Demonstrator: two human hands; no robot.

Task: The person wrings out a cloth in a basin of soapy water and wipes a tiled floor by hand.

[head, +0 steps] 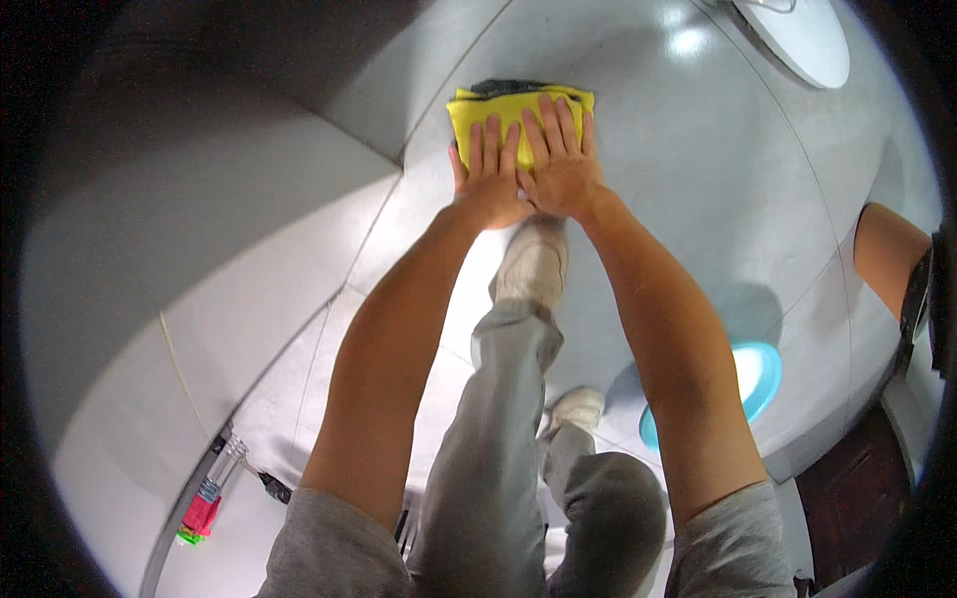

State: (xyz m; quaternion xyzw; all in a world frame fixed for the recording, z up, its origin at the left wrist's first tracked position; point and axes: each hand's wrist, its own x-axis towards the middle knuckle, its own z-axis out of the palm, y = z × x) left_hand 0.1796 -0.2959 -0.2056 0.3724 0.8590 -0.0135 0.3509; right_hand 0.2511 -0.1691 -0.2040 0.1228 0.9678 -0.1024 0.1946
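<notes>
A folded yellow cloth (493,112) with a dark grey layer showing at its far edge lies on the grey tiled floor (673,187). My left hand (490,176) presses flat on its left part, fingers spread. Beside it my right hand (561,161) rests flat on the right part, fingers pointing away from me. The two hands meet near the thumbs. Neither hand grips the cloth; its underside is hidden.
A shoe (532,261) stands just behind my hands. At the right are a light-blue basin (770,381), partly behind my right arm, and part of another person's limb (890,254). A white round object (807,37) is at the upper right. A clear plastic bottle (224,467) lies lower left.
</notes>
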